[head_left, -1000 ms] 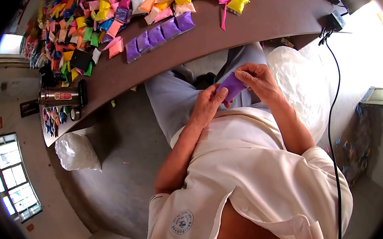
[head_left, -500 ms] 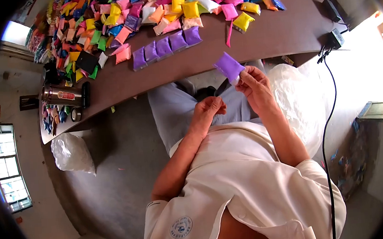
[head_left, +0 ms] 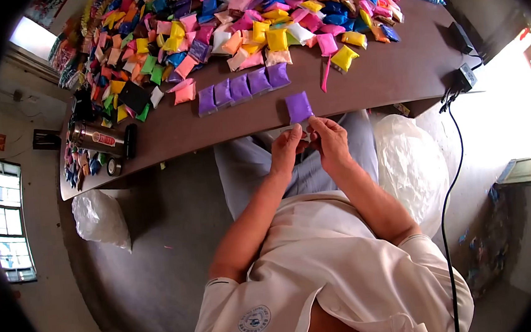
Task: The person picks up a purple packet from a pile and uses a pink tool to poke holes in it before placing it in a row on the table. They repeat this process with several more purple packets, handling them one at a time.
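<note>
Both hands, left (head_left: 286,150) and right (head_left: 331,141), close together, pinch the lower edge of a purple packet (head_left: 299,107) above the table's (head_left: 365,83) near edge. A purple row (head_left: 243,86) lies just beyond, with a colourful pile (head_left: 235,18) farther back.

Single head-worn fisheye view, steeply downward, close above the table (head_left: 383,75) edge

cream polo shirt (head_left: 348,265) and grey trousers (head_left: 247,167), pretty plain
short sleeves, open collar, small round blue badge (head_left: 253,320) on the chest, arms bare below the sleeves, left hand (head_left: 286,147) and right hand (head_left: 332,142) bare too
</note>
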### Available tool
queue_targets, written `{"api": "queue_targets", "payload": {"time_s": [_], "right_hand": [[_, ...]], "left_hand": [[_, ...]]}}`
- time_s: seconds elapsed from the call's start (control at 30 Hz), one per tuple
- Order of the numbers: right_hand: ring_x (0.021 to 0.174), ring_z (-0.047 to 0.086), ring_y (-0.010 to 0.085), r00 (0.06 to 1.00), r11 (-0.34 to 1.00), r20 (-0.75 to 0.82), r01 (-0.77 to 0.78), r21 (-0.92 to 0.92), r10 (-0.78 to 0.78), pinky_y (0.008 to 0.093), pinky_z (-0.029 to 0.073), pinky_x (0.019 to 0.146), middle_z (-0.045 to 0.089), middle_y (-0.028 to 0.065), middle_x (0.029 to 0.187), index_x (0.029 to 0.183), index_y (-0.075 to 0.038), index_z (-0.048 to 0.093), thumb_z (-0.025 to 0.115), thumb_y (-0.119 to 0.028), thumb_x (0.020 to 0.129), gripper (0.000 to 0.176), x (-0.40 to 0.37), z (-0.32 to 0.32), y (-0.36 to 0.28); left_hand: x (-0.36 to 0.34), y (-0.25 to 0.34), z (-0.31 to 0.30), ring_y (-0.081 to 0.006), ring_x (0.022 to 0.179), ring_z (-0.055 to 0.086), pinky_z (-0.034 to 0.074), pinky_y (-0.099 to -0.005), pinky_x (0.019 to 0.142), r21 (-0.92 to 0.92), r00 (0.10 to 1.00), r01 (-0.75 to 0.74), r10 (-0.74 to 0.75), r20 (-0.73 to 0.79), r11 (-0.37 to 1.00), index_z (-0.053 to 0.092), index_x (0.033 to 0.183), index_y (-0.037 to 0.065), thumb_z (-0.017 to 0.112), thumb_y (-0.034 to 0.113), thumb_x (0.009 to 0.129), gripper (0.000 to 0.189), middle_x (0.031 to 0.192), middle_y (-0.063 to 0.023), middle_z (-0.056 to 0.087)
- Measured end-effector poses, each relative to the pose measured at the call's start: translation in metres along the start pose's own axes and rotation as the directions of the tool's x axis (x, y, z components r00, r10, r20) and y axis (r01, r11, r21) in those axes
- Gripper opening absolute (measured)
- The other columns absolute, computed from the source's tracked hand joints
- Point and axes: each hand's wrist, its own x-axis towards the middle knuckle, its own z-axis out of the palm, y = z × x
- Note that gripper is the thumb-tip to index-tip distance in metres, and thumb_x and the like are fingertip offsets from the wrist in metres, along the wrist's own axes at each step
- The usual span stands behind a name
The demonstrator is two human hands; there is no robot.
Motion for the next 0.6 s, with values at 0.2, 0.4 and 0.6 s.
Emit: {"api": "queue_targets", "payload": {"time_s": [0.2,0.4,0.6], "right_hand": [[0.055,0.050,0.0080,0.996,0.998,0.059,-0.062,0.033,0.060,0.0245,0.047,0.051,0.059,0.0016,0.071,0.085,-0.003,0.061,0.064,-0.018,0.084,0.015,-0.009,0.010,0.003],[0.055,0.051,0.0054,0.976,0.960,0.216,0.053,-0.275,0.008,0.0188,0.038,0.048,0.062,0.0003,0.069,0.083,-0.002,0.065,0.062,-0.021,0.085,0.019,-0.008,0.003,-0.016],[0.055,0.049,0.0058,0.932,0.793,0.337,0.306,-0.526,-0.136,0.0226,0.037,0.049,0.060,0.0007,0.065,0.078,-0.001,0.064,0.058,-0.018,0.085,0.020,0.012,-0.019,-0.038]], "left_hand": [[0.001,-0.005,0.002,-0.0076,0.070,0.057,0.042,-0.0218,0.063,-0.115,1.000,-0.020,0.020,-0.001,0.993,0.062,0.086,0.006,0.054,0.044,0.089,0.039,0.077,0.0002,0.063],[0.011,-0.004,-0.007,-0.0124,0.073,0.060,0.047,-0.0251,0.068,-0.009,0.998,-0.069,0.069,0.007,0.998,0.062,0.087,0.005,0.057,0.044,0.087,0.039,0.080,-0.0036,0.064],[0.015,0.004,-0.006,-0.0109,0.067,0.059,0.045,-0.0235,0.063,-0.063,0.997,-0.043,0.039,-0.071,0.997,0.064,0.079,0.004,0.056,0.048,0.087,0.045,0.075,-0.0030,0.064]]}}
